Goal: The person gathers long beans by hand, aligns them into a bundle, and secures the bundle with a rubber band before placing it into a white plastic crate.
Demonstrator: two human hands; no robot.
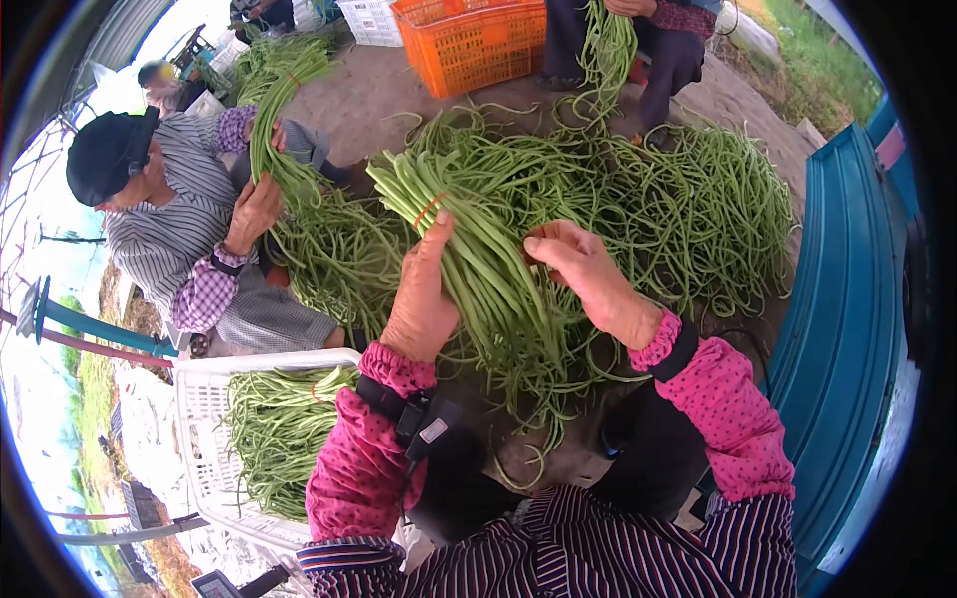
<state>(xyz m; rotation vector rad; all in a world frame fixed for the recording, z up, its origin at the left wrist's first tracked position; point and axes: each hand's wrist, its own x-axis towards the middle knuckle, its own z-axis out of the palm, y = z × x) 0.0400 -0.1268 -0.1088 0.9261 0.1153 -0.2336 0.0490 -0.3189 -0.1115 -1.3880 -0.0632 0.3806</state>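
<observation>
A thick bundle of long green beans (pixel 483 259) hangs at the centre, a red band (pixel 429 210) round its upper part. My left hand (pixel 424 294) is closed on the bundle from the left, its thumb beside the band. At the bundle's right side, my right hand (pixel 588 274) has its thumb and index finger pinched together; whatever may be between them is too small to make out. Behind and below the bundle spreads a large pile of loose beans (pixel 698 219) on the ground.
A white crate (pixel 204 439) of beans stands at lower left. On the left, a person in a black cap (pixel 179 219) holds another banded bundle. Another person (pixel 668 50) holds beans at the top, near an orange crate (pixel 474 50). A blue metal panel (pixel 832 329) stands right.
</observation>
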